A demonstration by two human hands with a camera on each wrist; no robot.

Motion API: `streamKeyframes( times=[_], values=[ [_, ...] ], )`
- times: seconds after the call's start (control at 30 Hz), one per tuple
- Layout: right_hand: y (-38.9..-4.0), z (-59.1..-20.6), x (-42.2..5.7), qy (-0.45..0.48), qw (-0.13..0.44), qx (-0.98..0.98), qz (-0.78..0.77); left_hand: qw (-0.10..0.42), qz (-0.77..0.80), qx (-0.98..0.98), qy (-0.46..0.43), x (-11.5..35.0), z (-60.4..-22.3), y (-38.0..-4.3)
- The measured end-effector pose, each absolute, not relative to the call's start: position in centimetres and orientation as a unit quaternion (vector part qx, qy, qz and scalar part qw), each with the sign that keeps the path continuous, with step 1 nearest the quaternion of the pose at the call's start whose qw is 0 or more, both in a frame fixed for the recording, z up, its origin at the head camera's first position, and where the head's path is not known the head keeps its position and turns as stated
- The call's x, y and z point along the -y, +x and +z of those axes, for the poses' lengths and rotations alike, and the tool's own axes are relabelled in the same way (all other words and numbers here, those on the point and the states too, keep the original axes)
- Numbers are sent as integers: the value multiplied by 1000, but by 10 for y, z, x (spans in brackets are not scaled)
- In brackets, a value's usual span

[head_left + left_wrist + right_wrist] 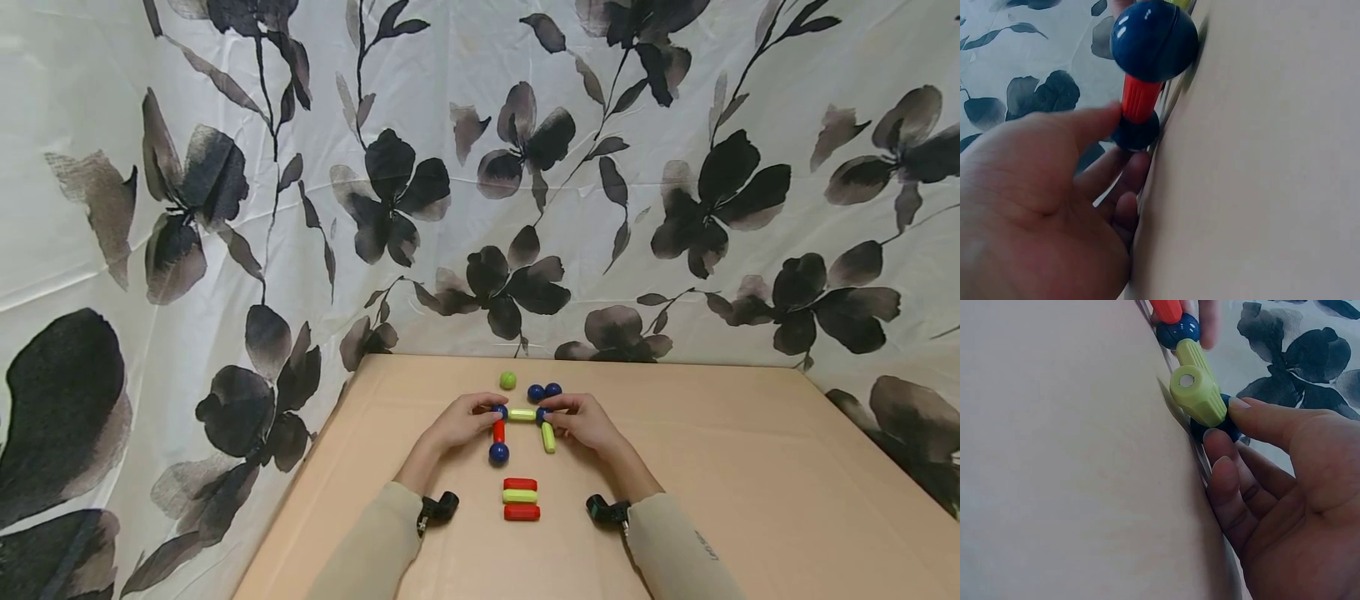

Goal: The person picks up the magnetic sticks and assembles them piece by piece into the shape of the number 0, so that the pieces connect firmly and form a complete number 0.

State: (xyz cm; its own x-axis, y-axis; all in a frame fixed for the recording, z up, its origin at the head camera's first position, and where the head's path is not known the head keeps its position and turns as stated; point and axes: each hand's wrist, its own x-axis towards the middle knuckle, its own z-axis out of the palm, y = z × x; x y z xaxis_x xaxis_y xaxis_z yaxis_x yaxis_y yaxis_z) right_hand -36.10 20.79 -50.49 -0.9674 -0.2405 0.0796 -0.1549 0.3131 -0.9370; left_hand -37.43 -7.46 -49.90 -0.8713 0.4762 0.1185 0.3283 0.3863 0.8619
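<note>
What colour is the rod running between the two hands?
Yellow-green; the rod shows best in the head view.

Right hand (1297, 494) pinches blue ball (1232, 429); yellow-green rod (1202, 400) touching it.

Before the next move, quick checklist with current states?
1. Left hand on left blue ball: ok, pinched.
2. Right hand on right blue ball: ok, pinched.
3. Yellow-green crossbar firmly joined at both ends: cannot tell.
4. Near end of red rod capped: ok, near blue ball there.
5. Near end of yellow-green side rod capped: not ok, bare.
6. Spare balls available: ok, two loose blue balls and green ball beyond the crossbar.
</note>
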Motion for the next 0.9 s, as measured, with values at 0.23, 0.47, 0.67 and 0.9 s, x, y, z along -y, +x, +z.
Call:
streamKeyframes(
  times=[0.23,0.47,0.67,0.9],
  values=[
    [-360,-504,-206,-123,25,-809,-574,60,511,-830,215,69,-500,-371],
    [-366,-495,-205,-93,-77,-837,-533,52,505,-834,217,69,-499,-370],
    [-374,-482,-197,-50,-96,-855,-507,55,510,-831,215,70,-498,-369],
    [-382,-468,-188,-68,-58,-884,-460,58,508,-831,217,70,-500,-369]
  ],
)
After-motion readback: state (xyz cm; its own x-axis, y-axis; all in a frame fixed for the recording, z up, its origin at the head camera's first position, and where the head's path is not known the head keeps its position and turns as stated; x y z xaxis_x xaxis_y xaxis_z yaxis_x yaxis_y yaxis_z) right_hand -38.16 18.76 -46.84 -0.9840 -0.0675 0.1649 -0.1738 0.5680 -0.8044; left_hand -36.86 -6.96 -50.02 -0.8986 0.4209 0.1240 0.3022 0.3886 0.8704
